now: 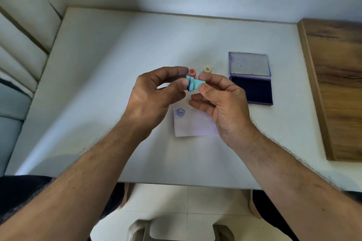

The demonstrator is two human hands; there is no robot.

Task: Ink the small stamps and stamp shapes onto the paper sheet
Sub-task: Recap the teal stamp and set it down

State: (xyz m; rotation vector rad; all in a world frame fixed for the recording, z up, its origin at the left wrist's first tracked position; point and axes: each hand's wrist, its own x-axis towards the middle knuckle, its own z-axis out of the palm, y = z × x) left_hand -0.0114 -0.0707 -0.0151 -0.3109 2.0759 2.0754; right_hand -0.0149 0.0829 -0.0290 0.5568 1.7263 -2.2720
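Partly, the white table (98, 84) is running out of view at the bottom edge, its near side lying under both forearms. At three o'clock a wooden board (337, 84) is getting cut off by the frame. The purple ink pad (251, 89) is lying open at about two o'clock of the hands, its clear lid (248, 63) folded back beyond it. The paper sheet (193, 125) is lying at six o'clock of the hands, one round blue print (180, 112) showing in its top left corner; the right hand (223, 103) is covering its right edge. Above the sheet, the left hand (154, 96) and the right hand are pinching a turquoise stamp (194, 84) between thumbs and forefingers, holding it sideways off the table. At twelve o'clock, an orange stamp (192, 72) and a cream stamp (206, 70) are standing just beside each other, their lower parts hiding behind the fingertips. The turquoise stamp's face is too small to read.
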